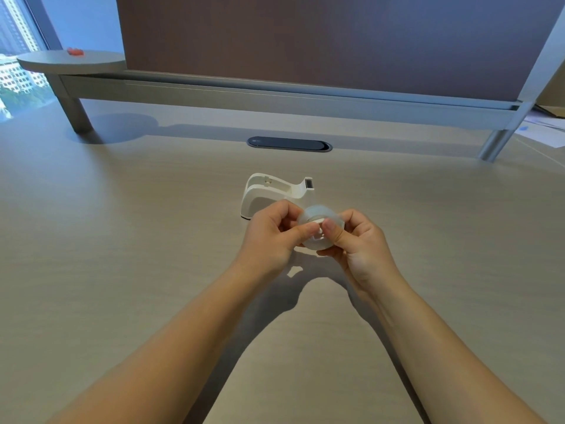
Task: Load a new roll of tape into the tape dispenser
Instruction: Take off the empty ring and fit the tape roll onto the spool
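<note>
A white tape dispenser (275,191) stands on the desk, its roll bay empty and its cutter end pointing right. Just in front of it, above the desk, I hold a translucent roll of tape (318,214) between both hands. My left hand (272,234) grips the roll's left side, thumb tip at the centre hole. My right hand (357,240) grips the right side, its thumb pressing a small white core piece in the hole. The roll's lower part is hidden by my fingers.
A dark oval cable port (289,143) lies in the light wood desk (122,240) behind the dispenser. A grey partition screen (305,41) on metal legs spans the back. A round shelf (73,61) with a red object sits at far left. Papers (544,130) lie at far right.
</note>
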`<state>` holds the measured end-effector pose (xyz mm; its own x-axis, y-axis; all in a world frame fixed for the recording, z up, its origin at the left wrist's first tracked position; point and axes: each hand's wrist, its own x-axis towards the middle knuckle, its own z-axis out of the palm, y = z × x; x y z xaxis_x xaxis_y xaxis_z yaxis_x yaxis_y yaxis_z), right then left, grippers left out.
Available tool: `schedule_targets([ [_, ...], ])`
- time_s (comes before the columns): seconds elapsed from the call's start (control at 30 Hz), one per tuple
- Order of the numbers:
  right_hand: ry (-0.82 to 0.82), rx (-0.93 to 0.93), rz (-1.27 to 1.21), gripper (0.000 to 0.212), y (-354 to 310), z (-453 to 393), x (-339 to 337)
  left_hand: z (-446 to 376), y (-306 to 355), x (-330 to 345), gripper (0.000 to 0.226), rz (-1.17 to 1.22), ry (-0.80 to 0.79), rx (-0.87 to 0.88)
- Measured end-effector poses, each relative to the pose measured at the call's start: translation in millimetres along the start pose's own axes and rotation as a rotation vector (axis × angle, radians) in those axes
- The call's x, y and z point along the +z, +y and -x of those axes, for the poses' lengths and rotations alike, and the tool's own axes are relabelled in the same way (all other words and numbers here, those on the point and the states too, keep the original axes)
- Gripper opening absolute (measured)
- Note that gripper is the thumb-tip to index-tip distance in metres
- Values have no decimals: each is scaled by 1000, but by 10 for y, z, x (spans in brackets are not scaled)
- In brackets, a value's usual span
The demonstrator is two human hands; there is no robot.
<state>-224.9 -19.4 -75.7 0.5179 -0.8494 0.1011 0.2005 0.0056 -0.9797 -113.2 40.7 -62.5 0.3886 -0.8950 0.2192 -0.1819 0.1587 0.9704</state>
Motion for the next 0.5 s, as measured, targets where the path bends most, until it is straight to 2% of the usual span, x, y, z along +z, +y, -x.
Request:
schedule_targets([
  [0.13,5,7,-2,11,-11,0,-1,12,-9,18,8,-30,15,23],
  [0.23,39,1,25,11,-1,-1,30,-12,-19,18,6,4,-7,-36],
  [0.3,37,-1,7,11,-6,9,61,-40,-26,6,6,95,-30,-124],
  [0.4,-13,23,-18,23,-41,19,68,-66,-19,-51,12,334,-77,-304],
  [0.5,11,27,-13,10,-67,3,4,-63,22,-110,12,536,-87,-459],
])
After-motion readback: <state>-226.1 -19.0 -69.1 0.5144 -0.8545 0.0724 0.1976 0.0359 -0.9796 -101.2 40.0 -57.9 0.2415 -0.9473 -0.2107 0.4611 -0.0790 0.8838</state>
